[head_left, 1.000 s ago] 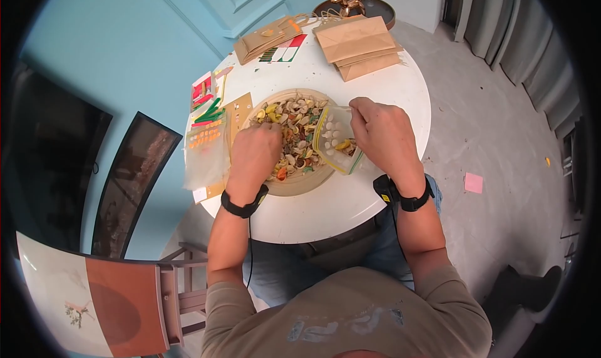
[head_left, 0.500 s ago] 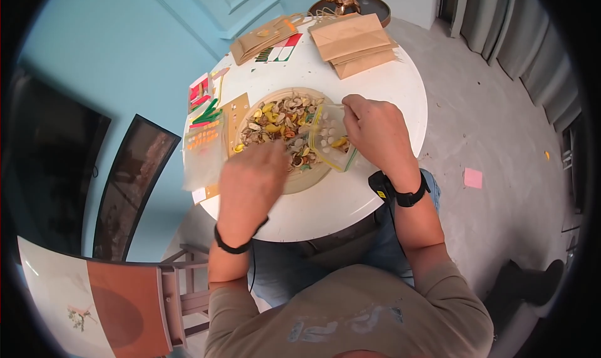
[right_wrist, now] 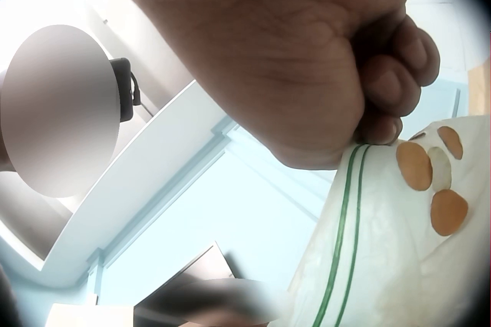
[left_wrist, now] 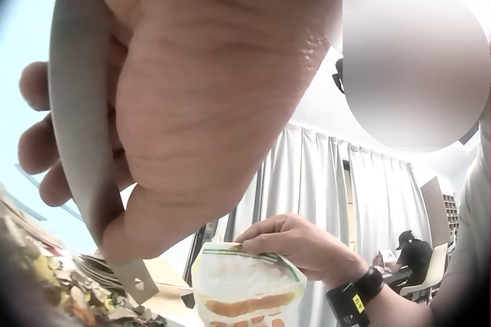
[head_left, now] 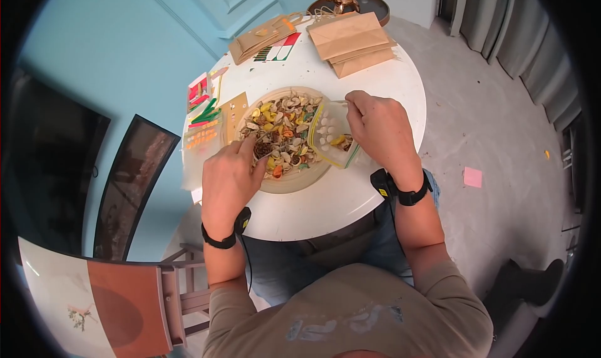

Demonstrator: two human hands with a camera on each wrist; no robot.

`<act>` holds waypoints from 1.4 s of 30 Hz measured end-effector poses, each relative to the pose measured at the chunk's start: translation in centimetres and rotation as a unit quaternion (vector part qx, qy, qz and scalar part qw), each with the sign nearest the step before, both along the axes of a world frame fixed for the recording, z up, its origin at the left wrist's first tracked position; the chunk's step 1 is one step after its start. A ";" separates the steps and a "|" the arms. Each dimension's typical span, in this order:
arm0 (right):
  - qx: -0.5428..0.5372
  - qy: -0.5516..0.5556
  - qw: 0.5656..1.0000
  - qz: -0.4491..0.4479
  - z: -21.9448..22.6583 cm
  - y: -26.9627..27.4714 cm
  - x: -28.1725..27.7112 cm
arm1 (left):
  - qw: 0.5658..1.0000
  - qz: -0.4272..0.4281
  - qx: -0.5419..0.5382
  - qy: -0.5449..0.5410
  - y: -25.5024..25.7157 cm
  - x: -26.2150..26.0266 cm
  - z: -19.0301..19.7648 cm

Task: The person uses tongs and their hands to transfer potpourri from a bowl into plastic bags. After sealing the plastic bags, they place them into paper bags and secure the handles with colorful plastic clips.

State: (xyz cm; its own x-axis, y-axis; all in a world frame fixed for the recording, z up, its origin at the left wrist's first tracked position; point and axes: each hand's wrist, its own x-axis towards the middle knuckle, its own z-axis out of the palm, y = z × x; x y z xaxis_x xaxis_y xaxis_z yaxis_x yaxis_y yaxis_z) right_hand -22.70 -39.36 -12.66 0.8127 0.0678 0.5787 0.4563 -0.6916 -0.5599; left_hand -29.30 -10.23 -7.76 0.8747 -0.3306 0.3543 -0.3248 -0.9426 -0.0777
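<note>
A shallow round bowl (head_left: 291, 186) holds a potpourri-like mix (head_left: 291, 131) of brown, yellow, orange and green dried pieces. Over its left front part is my left hand (head_left: 226, 176), thumb and fingertips apart and close to the pieces. The left wrist view shows a flat grey metal tool (left_wrist: 80, 112) running between that hand's thumb and fingers, its far end beside the mix. My right hand (head_left: 385, 132) pinches the top edge of a clear zip bag (head_left: 328, 129) at the bowl's right side. Round pale and orange-brown pieces (right_wrist: 449, 212) lie in the bag.
On the white round table (head_left: 307, 214), another clear bag (head_left: 203, 154) with orange discs and some green sticks (head_left: 206, 112) lies at left. Brown paper bags (head_left: 347, 39) and a printed card (head_left: 278, 48) are at the back. A wooden stool (head_left: 181, 295) stands at left.
My left hand drew back from the middle of the bowl toward its front left and now reaches over the pieces there. The right hand keeps its pinch on the bag, almost still.
</note>
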 end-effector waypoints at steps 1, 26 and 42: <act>-0.002 -0.002 1.000 0.001 0.0 0.0 0.0 | 1.000 0.002 0.013 0.003 0.4 0.1 -0.4; -0.006 0.016 1.000 0.000 0.4 0.7 -0.3 | 0.998 0.012 0.049 0.043 0.0 3.5 -7.2; 0.005 0.014 1.000 -0.001 0.4 0.5 -0.2 | 1.000 0.021 -0.016 -0.003 1.7 0.4 -1.7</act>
State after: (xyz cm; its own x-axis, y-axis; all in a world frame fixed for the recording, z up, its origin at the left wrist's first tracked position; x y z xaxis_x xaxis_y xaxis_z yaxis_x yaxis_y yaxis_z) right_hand -22.95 -38.82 -12.26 0.8282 0.0605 0.5572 0.4396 -0.6867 -0.5790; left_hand -28.87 -8.55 -9.42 0.8853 -0.2828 0.3691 -0.2852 -0.9572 -0.0494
